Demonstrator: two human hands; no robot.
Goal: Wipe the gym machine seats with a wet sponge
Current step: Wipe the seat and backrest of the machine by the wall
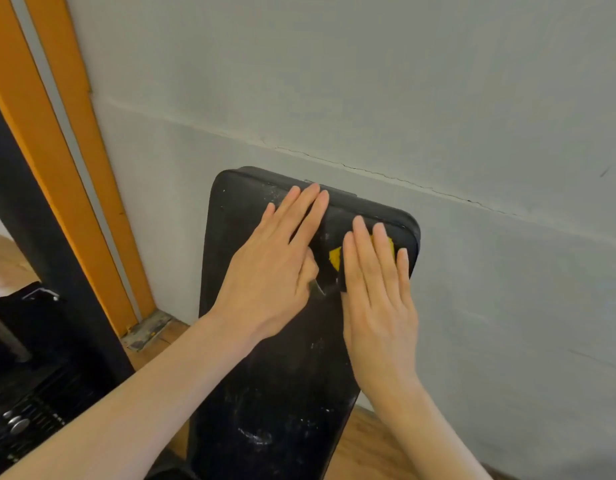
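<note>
Sponge [336, 258] lies under flat, spread right hand [379, 292], pressed onto black seat [265, 393].

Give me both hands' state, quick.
Left hand: open, fingers straight, flat on the black seat pad.
Right hand: open, straight fingers pressing the yellow sponge onto the pad.

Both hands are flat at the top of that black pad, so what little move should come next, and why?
Probably drag the right hand and the yellow sponge under it down along the pad. The sponge sits near the pad's top edge, while white smears and specks show lower down. The left hand lies flat beside it and seems to steady the pad.
</note>
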